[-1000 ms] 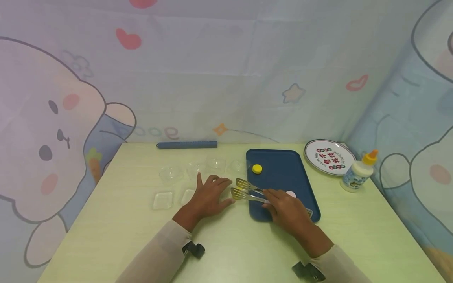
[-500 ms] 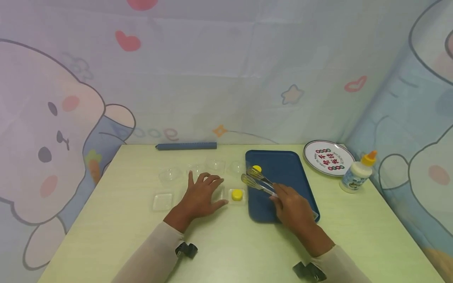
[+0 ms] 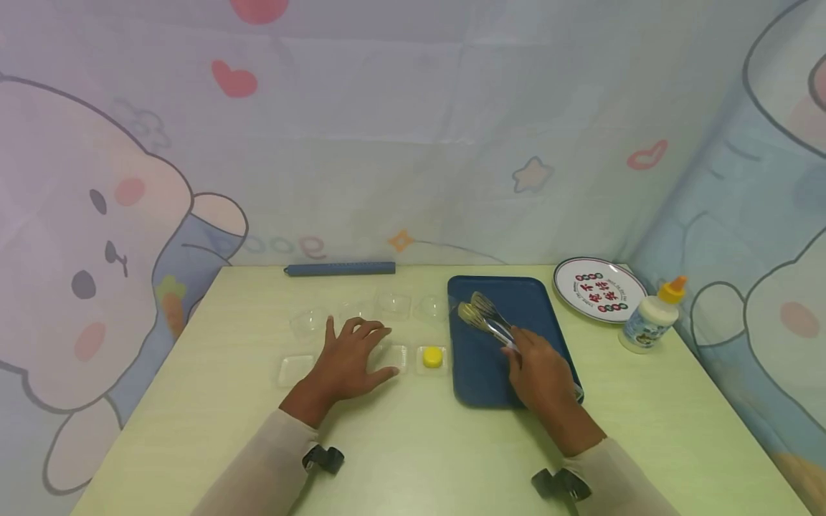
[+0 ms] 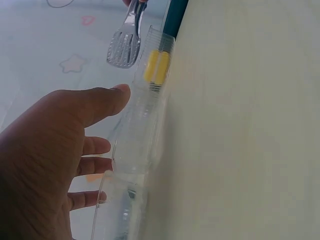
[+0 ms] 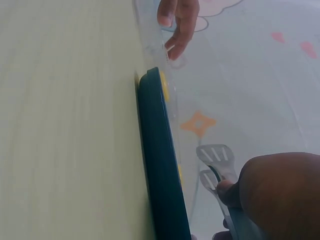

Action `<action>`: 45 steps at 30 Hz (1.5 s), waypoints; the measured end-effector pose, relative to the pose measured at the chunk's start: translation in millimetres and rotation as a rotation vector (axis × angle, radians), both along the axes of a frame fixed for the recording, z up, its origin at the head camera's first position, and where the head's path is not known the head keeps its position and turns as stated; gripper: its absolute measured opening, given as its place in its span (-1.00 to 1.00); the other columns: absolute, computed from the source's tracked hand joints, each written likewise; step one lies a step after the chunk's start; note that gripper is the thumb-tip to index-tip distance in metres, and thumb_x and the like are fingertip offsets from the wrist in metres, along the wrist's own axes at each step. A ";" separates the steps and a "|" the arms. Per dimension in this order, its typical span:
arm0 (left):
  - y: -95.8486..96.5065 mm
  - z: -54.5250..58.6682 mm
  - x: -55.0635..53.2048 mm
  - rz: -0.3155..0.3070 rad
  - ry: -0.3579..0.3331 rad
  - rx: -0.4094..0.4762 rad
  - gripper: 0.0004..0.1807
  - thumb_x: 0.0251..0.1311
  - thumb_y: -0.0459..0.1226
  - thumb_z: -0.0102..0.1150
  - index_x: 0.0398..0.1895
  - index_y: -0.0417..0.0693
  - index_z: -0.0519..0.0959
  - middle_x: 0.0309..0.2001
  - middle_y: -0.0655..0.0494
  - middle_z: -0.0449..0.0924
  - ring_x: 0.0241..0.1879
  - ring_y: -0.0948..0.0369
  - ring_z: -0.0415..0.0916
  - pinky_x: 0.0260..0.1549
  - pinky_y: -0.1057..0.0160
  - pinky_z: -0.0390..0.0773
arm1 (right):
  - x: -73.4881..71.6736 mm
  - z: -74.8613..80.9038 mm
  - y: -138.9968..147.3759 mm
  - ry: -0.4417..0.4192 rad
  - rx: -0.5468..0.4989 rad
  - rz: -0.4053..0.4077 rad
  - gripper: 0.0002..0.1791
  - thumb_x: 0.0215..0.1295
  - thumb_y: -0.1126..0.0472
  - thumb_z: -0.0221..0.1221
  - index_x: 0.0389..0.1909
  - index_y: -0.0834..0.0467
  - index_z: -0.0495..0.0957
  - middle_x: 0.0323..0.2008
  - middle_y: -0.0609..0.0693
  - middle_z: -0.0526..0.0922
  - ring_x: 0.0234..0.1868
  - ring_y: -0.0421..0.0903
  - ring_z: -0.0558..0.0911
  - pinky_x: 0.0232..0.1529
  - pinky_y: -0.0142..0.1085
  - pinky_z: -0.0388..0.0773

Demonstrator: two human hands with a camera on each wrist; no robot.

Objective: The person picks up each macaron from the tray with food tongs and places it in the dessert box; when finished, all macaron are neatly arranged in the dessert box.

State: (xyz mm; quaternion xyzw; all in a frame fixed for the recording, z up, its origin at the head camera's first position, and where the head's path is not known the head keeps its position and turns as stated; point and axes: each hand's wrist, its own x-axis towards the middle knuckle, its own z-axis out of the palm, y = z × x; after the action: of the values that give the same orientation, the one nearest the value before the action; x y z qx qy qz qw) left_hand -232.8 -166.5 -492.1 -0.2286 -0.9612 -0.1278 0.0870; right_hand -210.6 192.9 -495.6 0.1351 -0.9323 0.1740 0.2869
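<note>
My right hand (image 3: 545,376) grips metal tongs (image 3: 490,322) by the middle, their slotted ends over the upper part of the blue tray (image 3: 474,383). A yellow round piece on the tray is mostly covered by the tongs in the head view. Left of the tray, another yellow round piece (image 3: 432,357) sits in a small clear plastic box (image 3: 422,369). My left hand (image 3: 345,362) spreads its fingers over the row of clear boxes, holding nothing. Its fingertips are right at the boxes' walls in the left wrist view, beside an adjoining clear box (image 4: 132,145).
Clear lids (image 3: 393,304) stand in a row behind the boxes. A dark blue stick (image 3: 340,269) lies along the back edge. To the right are a printed white plate (image 3: 600,289) and a glue bottle with an orange tip (image 3: 650,319). A patterned curtain (image 3: 413,143) hangs behind.
The tongs have let go of the yellow piece in the box and moved right, over the tray, their ends coming closer together. My left hand has shifted left.
</note>
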 end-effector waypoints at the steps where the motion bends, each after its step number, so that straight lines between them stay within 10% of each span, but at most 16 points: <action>1: -1.5 -0.6 -0.2 0.001 -0.003 0.002 -0.21 0.35 0.23 0.33 0.53 0.08 0.53 0.47 0.06 0.56 0.54 -0.16 0.35 0.51 -0.72 -0.10 | -1.5 -0.1 0.0 -0.009 -0.003 -0.004 -0.54 0.37 0.25 0.48 0.22 0.35 0.68 0.05 0.29 0.81 0.01 0.27 0.83 -0.20 0.15 0.79; 45: -10.7 -5.8 -3.9 0.001 -0.042 0.040 -0.20 0.32 0.25 0.34 0.52 0.08 0.54 0.45 0.03 0.59 0.52 -0.15 0.34 0.49 -0.75 -0.12 | -25.4 -6.6 -6.4 -0.160 0.013 -0.078 -0.61 0.44 0.20 0.43 0.21 0.25 0.70 0.07 0.21 0.83 -0.06 0.26 0.78 -0.23 0.20 0.74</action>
State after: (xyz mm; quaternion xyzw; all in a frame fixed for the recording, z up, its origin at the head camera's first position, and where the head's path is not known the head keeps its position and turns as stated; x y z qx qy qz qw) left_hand -236.8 -177.2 -497.9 -0.2238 -0.9601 -0.1520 0.0713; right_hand -236.0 186.5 -502.1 0.0865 -0.9579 0.1668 0.2171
